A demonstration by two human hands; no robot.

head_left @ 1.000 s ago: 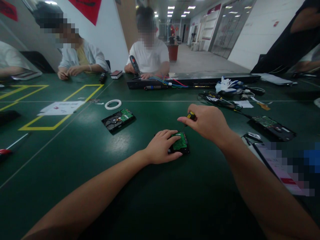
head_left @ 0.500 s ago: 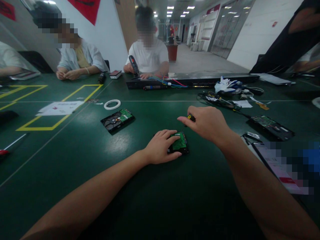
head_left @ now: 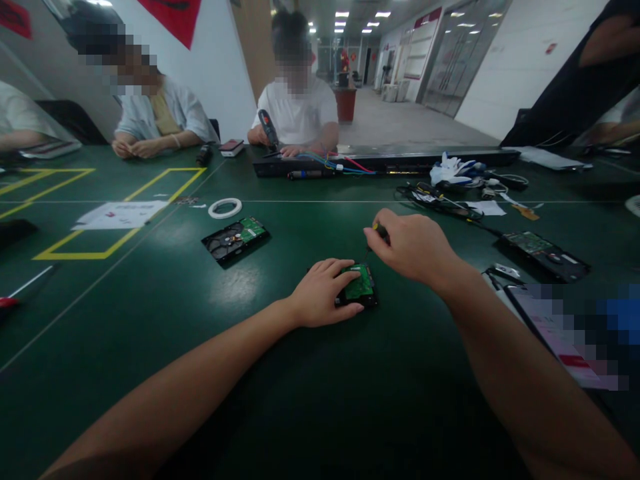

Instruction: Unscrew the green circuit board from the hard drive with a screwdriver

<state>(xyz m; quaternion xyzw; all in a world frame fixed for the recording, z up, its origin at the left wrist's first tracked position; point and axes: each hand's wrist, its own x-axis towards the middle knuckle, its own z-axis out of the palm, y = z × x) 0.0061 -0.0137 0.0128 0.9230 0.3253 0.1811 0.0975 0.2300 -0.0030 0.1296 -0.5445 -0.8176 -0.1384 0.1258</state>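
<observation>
1. While both forearms reach in from the lower corners, the left hand (head_left: 323, 293) lies low and palm down, and the right hand (head_left: 411, 247) is raised just beyond it to the right, its wrist bent.

2. The left fingers are spread rather than closed, laid across the hard drive (head_left: 362, 283), with the thumb along its near edge; the right fingers are curled tightly around the yellow-and-black handle of a screwdriver (head_left: 381, 230).

3. The hard drive lies flat on the green table (head_left: 300, 413), its circuit board facing up, under the left fingers and below the right hand. The screwdriver's thin shaft points down at its far edge (whether the tip touches is too small to tell).

4. The left hand covers the left part of the hard drive, and the right hand hides most of the handle.

5. Beyond the left hand, well apart from it, lie a second drive (head_left: 236, 241) and a white ring (head_left: 225, 208); a third drive (head_left: 545, 257) is out to the right, near some dark cables (head_left: 440, 203).

6. Farther back, white-and-blue gloves (head_left: 453, 172) lie beside a long black panel (head_left: 410, 163), where a co-worker (head_left: 300, 117) in white holds a power tool (head_left: 269, 127). Nothing lies between the two hands and the hard drive except the screwdriver.
</observation>
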